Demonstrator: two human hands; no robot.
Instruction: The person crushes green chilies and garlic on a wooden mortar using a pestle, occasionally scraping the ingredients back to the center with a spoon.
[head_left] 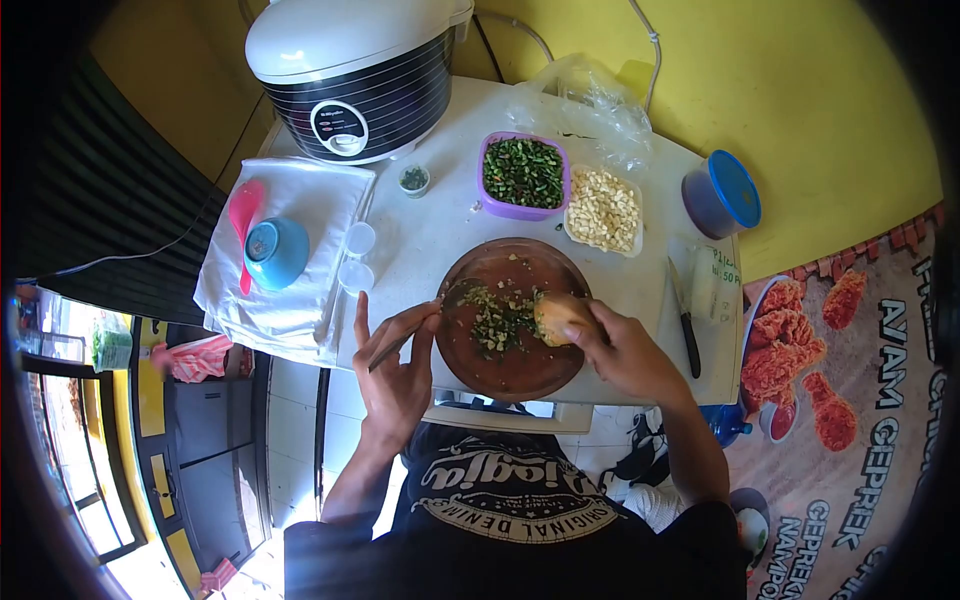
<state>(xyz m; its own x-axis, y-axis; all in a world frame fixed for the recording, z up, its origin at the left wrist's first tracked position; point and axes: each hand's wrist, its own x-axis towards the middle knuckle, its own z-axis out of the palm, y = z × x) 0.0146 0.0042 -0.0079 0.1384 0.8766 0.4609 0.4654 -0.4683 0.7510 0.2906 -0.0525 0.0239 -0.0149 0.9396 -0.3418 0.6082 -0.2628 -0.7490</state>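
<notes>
A wide brown clay mortar (pixel 515 384) sits at the table's front edge, with crushed green and pale bits in it. My right hand (pixel 632 355) is closed around a tan pestle (pixel 556 318), whose head rests on the mortar's right side. At the left rim, my left hand (pixel 397 372) pinches a thin metal utensil (pixel 389 350) between thumb and fingers, one finger raised. Its far end is hard to make out. Behind the mortar stand a purple tub (pixel 524 212) of chopped greens and a clear tub (pixel 637 222) of diced pale pieces.
A black-handled knife (pixel 690 340) lies right of the mortar, beside a blue-lidded container (pixel 735 190). At left, a blue bowl (pixel 277 255) and pink spoon (pixel 245 210) rest on white plastic sheets (pixel 315 325). A large rice cooker (pixel 360 90) stands behind, near small cups (pixel 357 275).
</notes>
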